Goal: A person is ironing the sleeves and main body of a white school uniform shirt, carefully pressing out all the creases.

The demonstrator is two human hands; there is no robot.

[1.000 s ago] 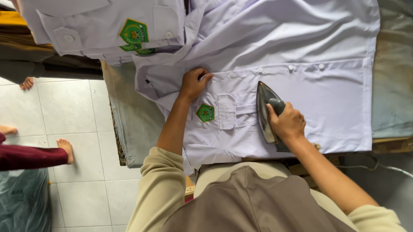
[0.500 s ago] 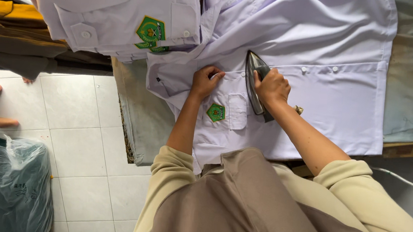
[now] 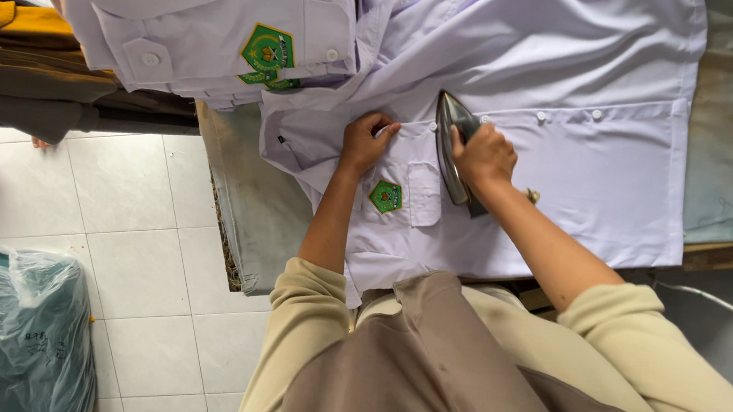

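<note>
We log one pale lilac shirt (image 3: 564, 170), spread flat on the cloth-covered ironing surface (image 3: 732, 167). Our right hand (image 3: 483, 157) is closed around the handle of an iron (image 3: 451, 143) (soleplate down on the shirt front). Our left hand (image 3: 366, 141), fingers curled, presses the fabric just above a green badge (image 3: 386, 196). Folded shirts (image 3: 214, 25) lie nearby.

The person wears a cream long-sleeved top with both sleeves (image 3: 313, 316) pushed up to the elbows. A taupe-brown headscarf (image 3: 457, 382) drapes between the sleeves, covering the chest.
</note>
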